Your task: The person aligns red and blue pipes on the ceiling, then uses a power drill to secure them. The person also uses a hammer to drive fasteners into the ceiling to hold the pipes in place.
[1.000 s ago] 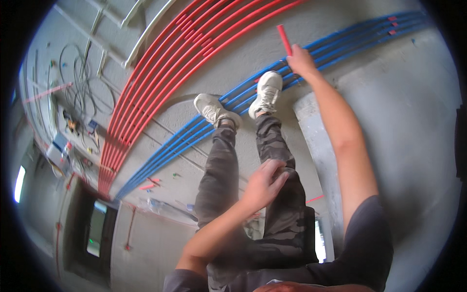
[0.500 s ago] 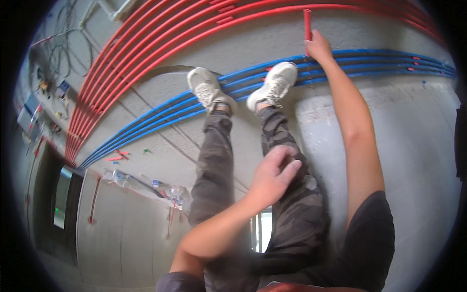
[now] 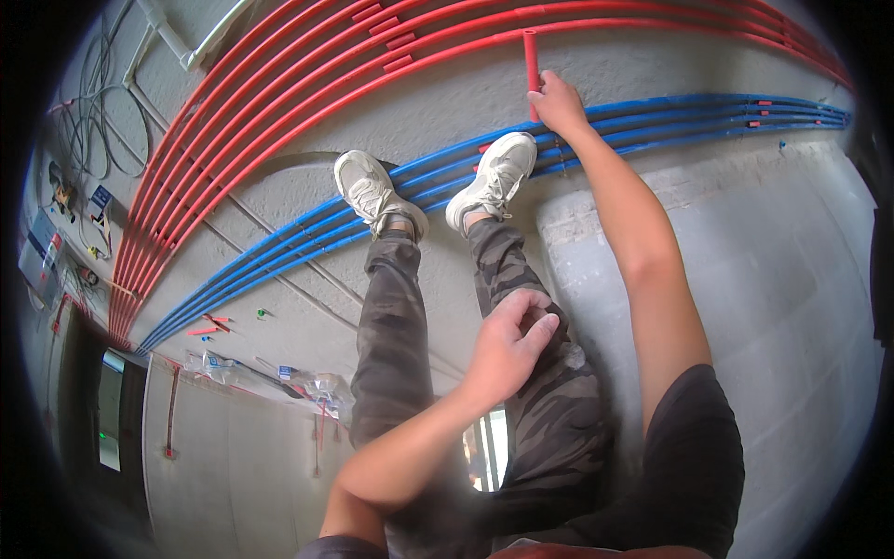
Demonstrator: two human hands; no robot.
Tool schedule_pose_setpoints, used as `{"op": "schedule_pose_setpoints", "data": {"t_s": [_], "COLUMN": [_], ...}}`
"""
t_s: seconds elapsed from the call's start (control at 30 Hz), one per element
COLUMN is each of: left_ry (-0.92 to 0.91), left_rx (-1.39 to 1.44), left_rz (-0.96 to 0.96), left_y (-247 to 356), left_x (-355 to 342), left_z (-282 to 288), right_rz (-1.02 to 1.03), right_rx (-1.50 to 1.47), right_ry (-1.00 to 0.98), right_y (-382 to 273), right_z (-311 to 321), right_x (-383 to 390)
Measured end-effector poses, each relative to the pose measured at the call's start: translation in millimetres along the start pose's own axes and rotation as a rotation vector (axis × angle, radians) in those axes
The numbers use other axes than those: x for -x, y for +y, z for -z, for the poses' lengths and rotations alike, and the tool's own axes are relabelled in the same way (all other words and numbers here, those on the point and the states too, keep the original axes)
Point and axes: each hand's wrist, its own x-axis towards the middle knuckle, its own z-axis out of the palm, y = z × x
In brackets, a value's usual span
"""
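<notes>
My right hand (image 3: 562, 104) is closed around a short length of red pipe (image 3: 531, 61), which stands roughly upright just beyond the blue pipes (image 3: 372, 207). The upper end of this piece is an open round mouth, and its lower part sits at my fingers. Over my right thigh is my left hand (image 3: 510, 347), loosely curled, with a gap between thumb and forefinger and nothing visible there. Its other fingertips are hidden. A row of long red pipes (image 3: 307, 116) curves across the floor beyond both hands.
My feet in pale shoes (image 3: 368, 191) stand at the blue pipes. Grey cables (image 3: 102, 121) and white pipe (image 3: 168, 33) lie at the far left. Red offcuts (image 3: 209, 326) and plastic bags (image 3: 326, 391) lie near the left wall (image 3: 233, 447). A grey surface (image 3: 717, 279) spans the right.
The whole view has shifted, so the pipes and shoes appear further left. My right hand still grips the red pipe piece. My left hand stays curled over the thigh.
</notes>
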Motion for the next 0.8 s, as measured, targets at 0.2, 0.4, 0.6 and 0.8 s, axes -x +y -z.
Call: {"op": "schedule_pose_setpoints", "data": {"t_s": [0.2, 0.4, 0.6, 0.8], "left_ry": [0.016, 0.038, 0.046, 0.064], "left_rx": [-0.032, -0.029, -0.027, 0.010], "left_rz": [-0.066, 0.005, -0.019, -0.073], "left_y": [-6, -5, -7, -22], "left_x": [-8, -13, -16, -19], "left_z": [8, 8, 9, 10], "right_rz": [-0.117, -0.214, -0.254, -0.200], "right_rx": [0.039, 0.053, -0.006, 0.040], "right_ry": [0.025, -0.009, -0.006, -0.022], "right_y": [-4, 0, 10, 4], "right_z": [-9, -11, -11, -7], "right_x": [8, 33, 43, 43]}}
